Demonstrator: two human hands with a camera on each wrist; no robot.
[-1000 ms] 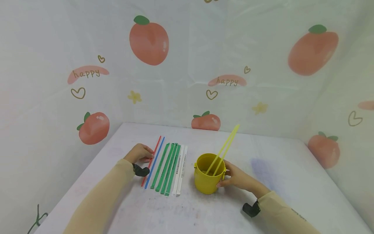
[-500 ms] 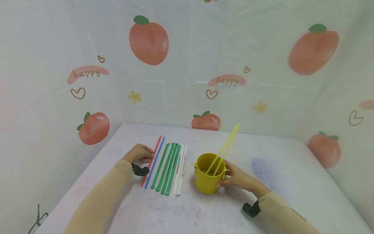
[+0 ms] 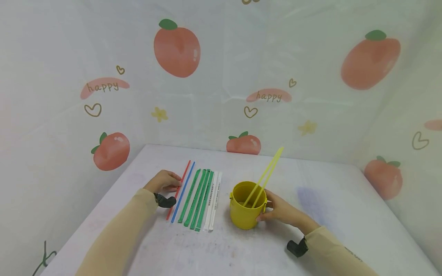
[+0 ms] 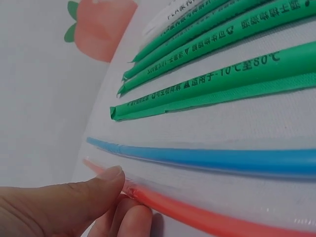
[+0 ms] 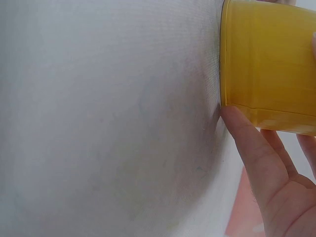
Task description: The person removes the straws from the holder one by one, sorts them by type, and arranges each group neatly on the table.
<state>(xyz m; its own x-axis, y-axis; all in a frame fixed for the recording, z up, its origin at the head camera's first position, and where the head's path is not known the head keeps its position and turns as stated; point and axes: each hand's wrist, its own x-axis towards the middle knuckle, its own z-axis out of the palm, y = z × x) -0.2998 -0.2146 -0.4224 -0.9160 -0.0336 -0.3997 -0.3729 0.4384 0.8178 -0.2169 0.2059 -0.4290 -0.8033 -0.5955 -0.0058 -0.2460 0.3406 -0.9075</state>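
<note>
Left hand: (image 3: 165,181) pinching the thin red plastic straw (image 4: 207,213) between thumb and fingertips, at the far left of the row lying near the table's left edge.
Right hand: (image 3: 280,210) cupping the side of the small yellow plastic bucket (image 3: 246,209), fingers curling round its wall; standing near the table's middle.
In the bucket: two long yellow plastic straws (image 3: 264,177), leaning up and to the right.
Row beside the red straw: thin blue plastic straw (image 3: 184,189), green paper-wrapped straws (image 3: 197,198), white paper-wrapped straws (image 3: 213,199), all lying parallel.
Risk: likely rolling or slipping out of the pinch, being thin and smooth; possibly dragging the blue straw lying just beside; bucket tipping if nudged, with straws leaning far out.
Surface: white cloth-covered table (image 3: 338,214), faintly stained.
Room: white sheeting printed with peaches, hearts and "happy", hanging behind and at both sides.
</note>
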